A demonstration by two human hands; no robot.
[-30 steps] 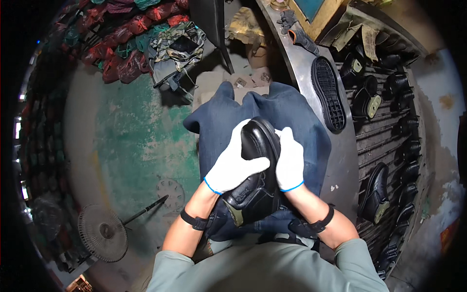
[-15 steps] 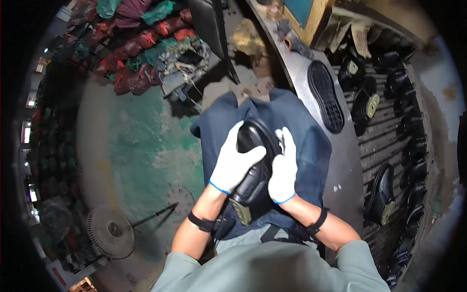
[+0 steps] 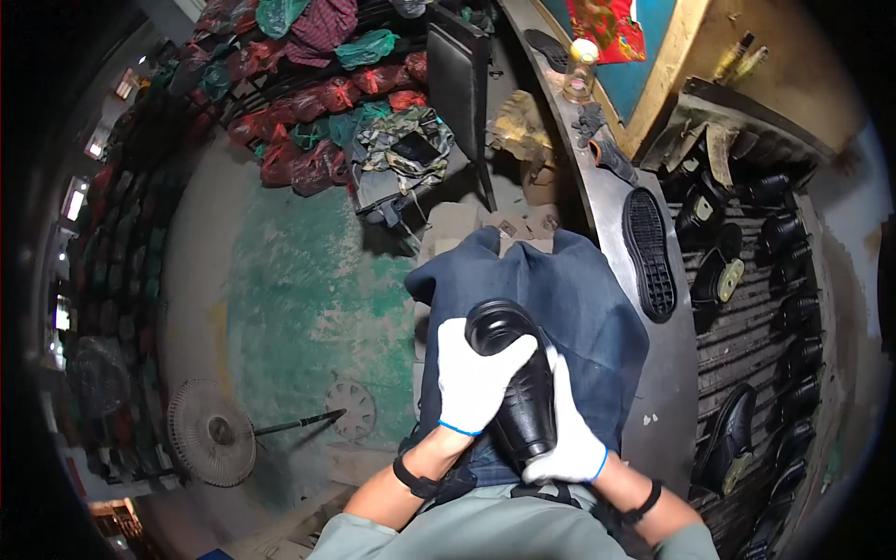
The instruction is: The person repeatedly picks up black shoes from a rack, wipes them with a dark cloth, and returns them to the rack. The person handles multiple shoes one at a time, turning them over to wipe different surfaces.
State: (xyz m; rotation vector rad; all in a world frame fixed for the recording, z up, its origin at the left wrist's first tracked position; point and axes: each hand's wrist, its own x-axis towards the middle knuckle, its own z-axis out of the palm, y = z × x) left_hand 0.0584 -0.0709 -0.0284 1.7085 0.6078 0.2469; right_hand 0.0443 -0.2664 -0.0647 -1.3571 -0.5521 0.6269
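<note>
You hold a black shoe [image 3: 525,411] left of the metal bench [image 3: 661,373], long axis roughly parallel to the bench edge; which end is the toe cannot be confirmed. The shoe sits between your hands: left hand [image 3: 474,378] clasping the flank away from the bench, right hand [image 3: 574,441] gripping the bench-side flank and near end.

Grey metal bench [image 3: 653,383] with black shoe sole [image 3: 651,252], dark glove [image 3: 614,163], clear jar [image 3: 578,87]
</note>
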